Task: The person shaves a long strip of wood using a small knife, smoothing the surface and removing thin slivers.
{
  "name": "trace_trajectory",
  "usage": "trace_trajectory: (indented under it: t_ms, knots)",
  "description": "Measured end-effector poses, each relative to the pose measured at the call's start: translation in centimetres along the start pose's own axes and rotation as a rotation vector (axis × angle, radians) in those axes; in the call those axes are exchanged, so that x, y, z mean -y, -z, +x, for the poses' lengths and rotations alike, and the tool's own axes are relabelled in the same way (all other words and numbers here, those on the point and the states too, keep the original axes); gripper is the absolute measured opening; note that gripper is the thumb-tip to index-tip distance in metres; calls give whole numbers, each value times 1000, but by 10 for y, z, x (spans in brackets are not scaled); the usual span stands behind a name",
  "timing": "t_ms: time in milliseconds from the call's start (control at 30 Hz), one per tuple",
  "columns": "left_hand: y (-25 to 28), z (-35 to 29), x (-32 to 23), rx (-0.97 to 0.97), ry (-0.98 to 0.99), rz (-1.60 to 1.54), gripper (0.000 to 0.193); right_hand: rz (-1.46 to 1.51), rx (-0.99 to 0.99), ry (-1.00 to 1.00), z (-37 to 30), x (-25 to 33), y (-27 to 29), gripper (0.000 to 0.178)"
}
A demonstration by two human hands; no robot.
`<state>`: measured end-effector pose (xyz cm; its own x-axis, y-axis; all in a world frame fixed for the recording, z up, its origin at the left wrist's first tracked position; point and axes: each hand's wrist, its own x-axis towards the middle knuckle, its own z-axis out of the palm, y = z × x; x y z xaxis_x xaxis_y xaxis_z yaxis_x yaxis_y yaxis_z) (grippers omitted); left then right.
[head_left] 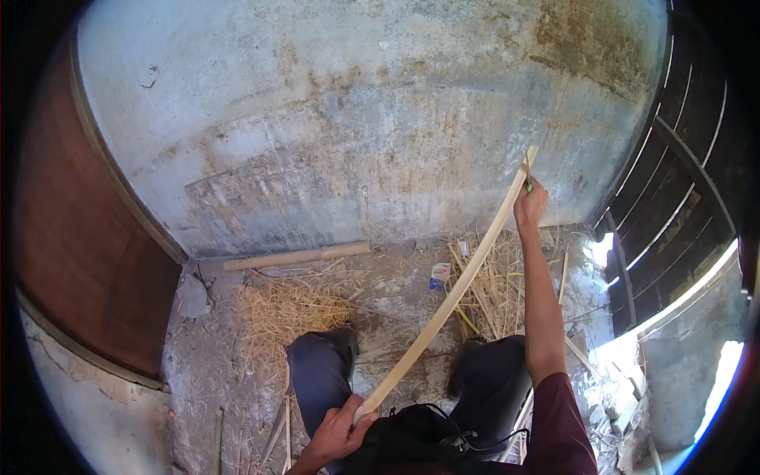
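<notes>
Bamboo strip [451,297] held by both hands, above small white-blue-red packet [439,275].

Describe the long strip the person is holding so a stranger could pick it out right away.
Start at the weathered grey wall and look down to the straw-littered floor in front of it. A long pale bamboo strip bows diagonally from the left hand up to the right hand. Unlike the thick wooden pole lying by the wall, it is thin, curved and off the ground.

Left hand [339,431] sits curled shut at six o'clock, close to the body, while the right hand [529,204], arm fully outstretched, grips closed toward one o'clock.
</notes>
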<state>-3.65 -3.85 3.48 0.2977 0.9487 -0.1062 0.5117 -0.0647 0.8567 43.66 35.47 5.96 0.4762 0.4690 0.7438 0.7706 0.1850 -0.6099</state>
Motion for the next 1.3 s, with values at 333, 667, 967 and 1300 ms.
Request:
trace_trajectory:
  t_ms: [333,667,967,1300]
  knots:
    - [13,-18,31,-99,27,133,28,-375,180,-285,26,-129,-10,31]
    - [24,20,20,-278,67,66,25,279,801,-728,-36,-125,34,32]
    - [17,49,14,-377,18,-114,24,822,745,-616,-65,98,69,43]
    - [2,79,-37,-366,-69,-129,25,960,1034,-468,-159,186,95,51]
